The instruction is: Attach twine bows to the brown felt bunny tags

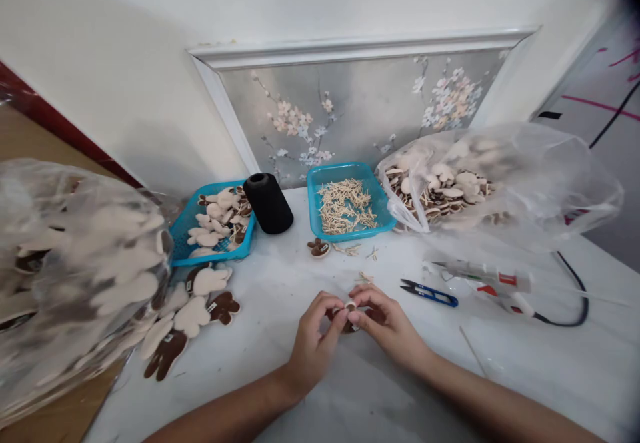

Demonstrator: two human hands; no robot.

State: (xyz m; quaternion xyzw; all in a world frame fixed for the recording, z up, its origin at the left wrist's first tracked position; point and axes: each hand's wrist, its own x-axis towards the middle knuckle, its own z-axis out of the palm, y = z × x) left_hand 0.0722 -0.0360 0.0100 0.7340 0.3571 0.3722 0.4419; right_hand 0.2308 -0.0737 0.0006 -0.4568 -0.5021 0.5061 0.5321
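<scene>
Near the front middle of the white table, my left hand [319, 326] and my right hand [383, 320] meet on a small brown-and-cream fabric piece [351, 328]. Both sets of fingers are closed in a pinch on it and hide most of it. A similar brown fabric piece [319, 248] with a small white label lies just beyond my hands. Close by are several short cream strips [367, 276]. To the right of my right hand rest blue thread snips [429, 293].
At the back stand a blue tray of cream strips [311, 210], a black thread cone [270, 206] and a blue basket of fabric pieces [177, 236]. Plastic bags of pieces [545, 183] flank the table, with loose ones [193, 316] at left. A corded glue gun [493, 283] lies right.
</scene>
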